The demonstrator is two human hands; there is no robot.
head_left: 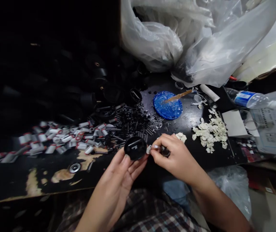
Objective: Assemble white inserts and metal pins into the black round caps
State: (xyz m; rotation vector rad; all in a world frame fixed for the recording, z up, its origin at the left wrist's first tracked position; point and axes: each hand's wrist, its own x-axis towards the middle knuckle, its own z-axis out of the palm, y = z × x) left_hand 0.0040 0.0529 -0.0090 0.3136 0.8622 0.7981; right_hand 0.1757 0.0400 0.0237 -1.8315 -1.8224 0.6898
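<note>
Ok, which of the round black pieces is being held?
It's the round black piece in the left hand. What sets it apart: another black piece, just left of the blue disc, lies away from both hands.

Dark object (165,151) part-hidden; plastic bags (152,42) cut off.

From afar I see a black cap (135,148) in the left fingers (125,160), a blue lid (169,109) beyond the right fingers (162,140), dark plaid cloth (150,212) below.
</note>
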